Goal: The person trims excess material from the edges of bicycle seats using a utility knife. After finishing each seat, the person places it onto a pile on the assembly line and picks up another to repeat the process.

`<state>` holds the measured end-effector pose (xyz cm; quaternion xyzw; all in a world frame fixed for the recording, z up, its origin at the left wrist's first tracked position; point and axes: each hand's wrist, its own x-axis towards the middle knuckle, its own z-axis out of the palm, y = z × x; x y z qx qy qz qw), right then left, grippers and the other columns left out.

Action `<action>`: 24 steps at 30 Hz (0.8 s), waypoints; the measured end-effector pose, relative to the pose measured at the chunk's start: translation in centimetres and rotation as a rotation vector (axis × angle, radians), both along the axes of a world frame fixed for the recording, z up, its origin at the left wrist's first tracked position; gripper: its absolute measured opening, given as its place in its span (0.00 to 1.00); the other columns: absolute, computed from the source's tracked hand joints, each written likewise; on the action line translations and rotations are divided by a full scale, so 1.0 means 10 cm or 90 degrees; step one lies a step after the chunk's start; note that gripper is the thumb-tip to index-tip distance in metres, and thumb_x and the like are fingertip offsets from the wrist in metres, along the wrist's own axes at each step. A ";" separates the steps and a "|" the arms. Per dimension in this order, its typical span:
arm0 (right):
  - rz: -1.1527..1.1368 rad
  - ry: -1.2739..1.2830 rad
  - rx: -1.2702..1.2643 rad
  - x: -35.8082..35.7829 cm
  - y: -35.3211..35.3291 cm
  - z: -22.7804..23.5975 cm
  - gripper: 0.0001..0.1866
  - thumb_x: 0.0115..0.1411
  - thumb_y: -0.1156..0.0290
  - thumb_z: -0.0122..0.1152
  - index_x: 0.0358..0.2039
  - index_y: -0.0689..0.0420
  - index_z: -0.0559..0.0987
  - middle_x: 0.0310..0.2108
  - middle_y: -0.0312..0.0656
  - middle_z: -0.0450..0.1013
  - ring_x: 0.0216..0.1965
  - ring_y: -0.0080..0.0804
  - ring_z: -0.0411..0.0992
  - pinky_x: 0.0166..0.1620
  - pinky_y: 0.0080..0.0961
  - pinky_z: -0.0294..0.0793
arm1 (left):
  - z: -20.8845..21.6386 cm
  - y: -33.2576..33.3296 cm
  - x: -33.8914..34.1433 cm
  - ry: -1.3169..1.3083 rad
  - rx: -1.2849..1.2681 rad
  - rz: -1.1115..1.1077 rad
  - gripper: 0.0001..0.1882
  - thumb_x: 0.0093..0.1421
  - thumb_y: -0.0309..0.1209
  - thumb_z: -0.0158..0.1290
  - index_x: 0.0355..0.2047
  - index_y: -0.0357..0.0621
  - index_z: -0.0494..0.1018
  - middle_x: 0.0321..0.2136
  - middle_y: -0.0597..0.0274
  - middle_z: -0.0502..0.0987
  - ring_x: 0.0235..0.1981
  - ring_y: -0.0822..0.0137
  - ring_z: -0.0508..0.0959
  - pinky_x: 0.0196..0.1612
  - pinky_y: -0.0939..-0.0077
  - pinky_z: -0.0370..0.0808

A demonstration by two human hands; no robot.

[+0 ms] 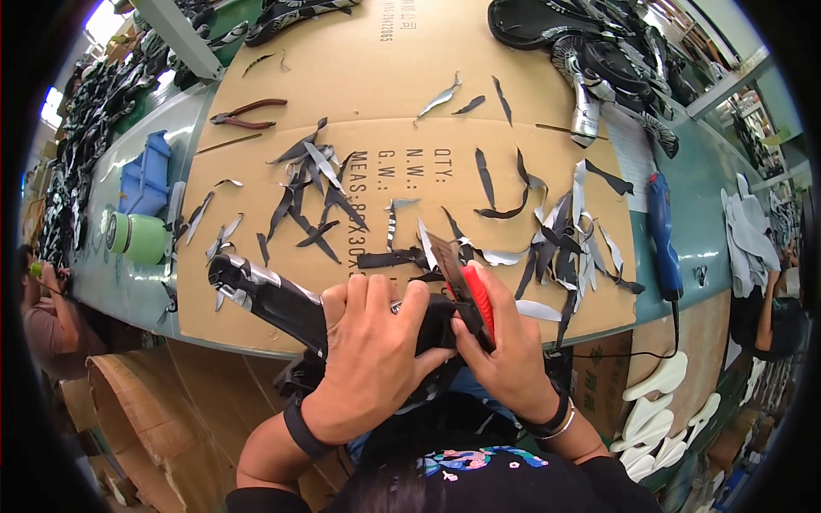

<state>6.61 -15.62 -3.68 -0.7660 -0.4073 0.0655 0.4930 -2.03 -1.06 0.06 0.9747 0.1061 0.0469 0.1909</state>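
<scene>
My left fingers (380, 295) are curling over a long black part (278, 312), holding it slantwise just in front of the body, the back of that hand facing up. My right fingers (496, 295) are wrapping around a red-handled tool (479, 299), its end pointing away and leftward. Both forearms are slanting inward from below, hands almost meeting. Beyond, dark strips (484, 178) are lying on cardboard (342, 68) over the desk (107, 278); pliers (224, 118) are resting farther left.
</scene>
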 end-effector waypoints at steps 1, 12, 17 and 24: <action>0.002 0.001 0.002 0.01 -0.01 0.03 0.32 0.54 0.80 0.61 0.59 0.65 0.61 0.47 0.55 0.73 0.39 0.49 0.77 0.40 0.32 0.75 | -0.01 0.00 0.00 -0.005 -0.004 0.003 0.34 0.36 0.43 0.70 0.42 0.43 0.71 0.32 0.59 0.67 0.39 0.58 0.67 0.45 0.64 0.59; -0.017 0.382 -0.090 0.27 -0.11 0.07 0.30 0.56 0.73 0.62 0.57 0.61 0.61 0.40 0.46 0.74 0.34 0.30 0.76 0.40 0.27 0.75 | -0.21 0.13 0.13 -0.111 0.063 0.086 0.27 0.40 0.44 0.68 0.38 0.46 0.72 0.37 0.58 0.65 0.44 0.57 0.63 0.47 0.60 0.56; 0.055 0.231 -0.110 0.29 -0.39 0.03 0.31 0.57 0.69 0.63 0.59 0.60 0.63 0.47 0.54 0.73 0.43 0.51 0.75 0.44 0.33 0.74 | -0.27 0.10 0.20 -0.109 -0.045 0.100 0.18 0.41 0.37 0.68 0.32 0.48 0.75 0.35 0.62 0.66 0.40 0.60 0.64 0.45 0.63 0.55; 0.123 0.132 -0.149 0.31 -0.47 -0.03 0.29 0.58 0.72 0.60 0.60 0.56 0.65 0.47 0.49 0.74 0.37 0.45 0.77 0.38 0.32 0.75 | -0.31 0.15 0.27 -0.094 -0.078 0.053 0.07 0.43 0.32 0.65 0.23 0.52 0.77 0.26 0.71 0.67 0.37 0.63 0.64 0.43 0.67 0.54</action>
